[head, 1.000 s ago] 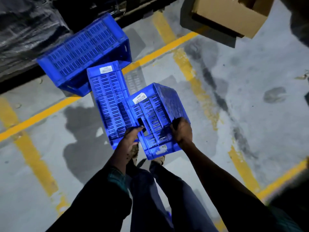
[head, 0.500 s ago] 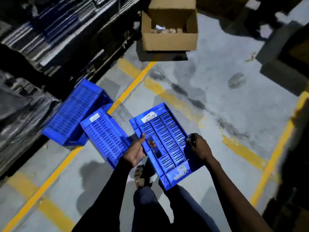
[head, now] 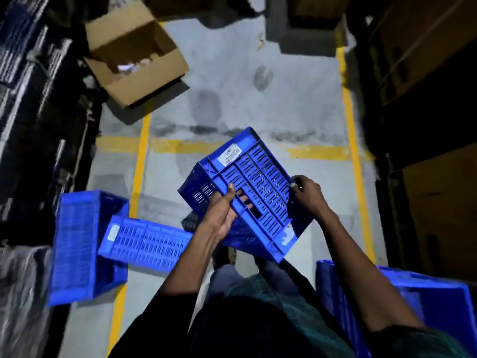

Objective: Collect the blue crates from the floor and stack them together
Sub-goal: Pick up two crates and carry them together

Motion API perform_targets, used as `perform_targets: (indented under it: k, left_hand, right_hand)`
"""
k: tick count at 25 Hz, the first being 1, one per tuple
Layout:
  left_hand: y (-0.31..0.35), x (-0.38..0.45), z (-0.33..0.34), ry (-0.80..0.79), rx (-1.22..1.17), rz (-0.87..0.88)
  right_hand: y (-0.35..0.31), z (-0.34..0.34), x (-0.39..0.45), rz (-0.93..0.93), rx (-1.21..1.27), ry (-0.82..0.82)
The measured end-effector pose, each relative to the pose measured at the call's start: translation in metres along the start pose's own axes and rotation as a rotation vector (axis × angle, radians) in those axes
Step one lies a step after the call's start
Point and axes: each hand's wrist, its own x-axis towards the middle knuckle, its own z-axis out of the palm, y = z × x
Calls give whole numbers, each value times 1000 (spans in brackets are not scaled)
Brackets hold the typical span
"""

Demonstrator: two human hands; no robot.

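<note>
Held crate (head: 254, 192): blue, slotted, airborne at centre frame, tilted, slotted face with white label turned toward the camera. Long axis runs from upper left (label end) to lower right.

Left hand (head: 222, 215): under the crate's left edge, fingers pushed through a slot opening, thumb up over the face; gripping. Right hand (head: 308, 193): curled round the opposite long edge at right of centre, clamped. Both hands carry the load; neither is free.

Lower right of frame: blue crate (head: 438, 301), open side up, blurred, just beside the person's right arm. Judgement: likely the stack target. It lies down and right of the held crate, on the right hand's side, so the coming move probably needs the crate swung right and its long axis turned to match the receiver's. Receiver's long axis: cannot tell, partly cut off.

Left of frame, on the grey floor (head: 284, 104): two more blue crates, one tipped on its side (head: 85, 244), one flat (head: 147, 244) touching it. Not yet collected.

Upper left: open cardboard box (head: 136, 55). Yellow floor lines (head: 139, 161) cross beneath.
</note>
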Motion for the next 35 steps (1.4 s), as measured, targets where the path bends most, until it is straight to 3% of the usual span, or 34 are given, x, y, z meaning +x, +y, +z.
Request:
perform_targets:
  k: [3,6,10,14,17,20,27,35]
  left_hand:
    - [9,-14,11,-81,72,7]
    - [7,-25,21,-153,150,-23]
    - [-13,-43,37,-247,253,-82]
    - [-39,-58,71,-340,366,-113]
    - [-63,-72,99,-408,420,-133]
    - [-99,-97,131,-479,421,-164]
    - [-184,-170,197,-683,589,-164]
    - [-242,-180,263,-1052,1001,-225]
  right_hand:
    - [-3,-8,-49,37,106,96]
    - [-6,-10,-106,65,177,308]
    - [-27,-15,-171,-6,178,477]
    - [-28,-25,-223,-52,248,517]
    - [-8,-33,-261,-47,267,425]
    - [20,-36,-291,57,165,387]
    - [77,-54,-351,376,-18,637]
    - [146,-78,-374,608,149,944]
